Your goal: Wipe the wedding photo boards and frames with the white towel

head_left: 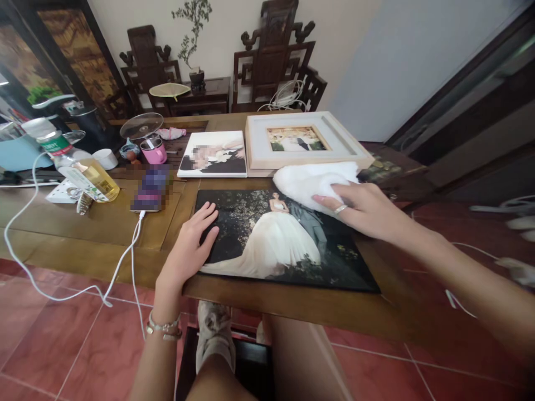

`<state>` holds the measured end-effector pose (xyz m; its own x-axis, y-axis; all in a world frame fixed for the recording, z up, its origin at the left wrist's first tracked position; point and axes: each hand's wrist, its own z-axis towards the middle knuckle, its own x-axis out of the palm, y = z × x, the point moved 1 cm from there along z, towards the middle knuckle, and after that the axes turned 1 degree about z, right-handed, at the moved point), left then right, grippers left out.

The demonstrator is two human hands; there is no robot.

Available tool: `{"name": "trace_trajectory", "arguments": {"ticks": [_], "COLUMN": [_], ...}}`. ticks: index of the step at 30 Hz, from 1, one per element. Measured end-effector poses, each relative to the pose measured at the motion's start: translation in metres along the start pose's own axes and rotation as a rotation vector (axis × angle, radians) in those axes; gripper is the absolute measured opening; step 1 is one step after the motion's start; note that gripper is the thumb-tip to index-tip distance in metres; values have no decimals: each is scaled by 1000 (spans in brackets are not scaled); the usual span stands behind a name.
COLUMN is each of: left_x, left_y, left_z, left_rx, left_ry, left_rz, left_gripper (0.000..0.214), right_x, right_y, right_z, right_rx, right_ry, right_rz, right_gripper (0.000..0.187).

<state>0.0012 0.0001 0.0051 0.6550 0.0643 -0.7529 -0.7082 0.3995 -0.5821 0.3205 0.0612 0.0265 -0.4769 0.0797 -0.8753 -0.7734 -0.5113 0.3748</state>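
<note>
- Centre: photo panel (284,239), left hand (190,245) lying flat on it, grip released.
- Right of centre: right hand (359,206), grip bunching a white cloth (305,181) over the panel's far side.
- Left: phone (149,189) and bottle (90,172) on the worktop (96,228).
- Upper centre: boxed frame (296,136) and smaller photo (215,156) crowding behind.
- Top: carved chairs (273,50).

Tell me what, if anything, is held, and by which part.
The right hand holds a white cloth by its right side. The left hand rests on the photo panel, gripping nothing.
</note>
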Motion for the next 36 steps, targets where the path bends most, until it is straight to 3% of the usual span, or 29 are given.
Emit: {"name": "trace_trajectory", "arguments": {"ticks": [4,10,14,17,20,25,32,36], "left_x": [0,1,1,1,2,2,0,0], "left_y": [1,1,1,1,1,2,0,0], "left_z": [0,1,1,1,0,1,1,0], "left_rx": [-10,-13,-6,-2,1,6,-3,0], "left_ry": [1,-13,-20,-22,-19,-8,10,3], "left_rz": [4,1,5,24,31,17,13,6], "left_gripper": [40,40,40,42,42,41,42,41], "right_x": [4,5,6,8,6,3,6,6], "right_y": [7,47,70,79,79,63,30,27], "right_z": [-21,-102,-149,-160,-148,-98,-21,0], "right_rx": [-39,-349,-417,-457,-453,-397,-90,1], "right_ry": [-18,-145,-101,-82,-111,-148,55,54], "right_rz": [-50,-117,-64,-51,-84,-168,-70,-46], "right_gripper": [36,27,26,26,24,27,35,34]}}
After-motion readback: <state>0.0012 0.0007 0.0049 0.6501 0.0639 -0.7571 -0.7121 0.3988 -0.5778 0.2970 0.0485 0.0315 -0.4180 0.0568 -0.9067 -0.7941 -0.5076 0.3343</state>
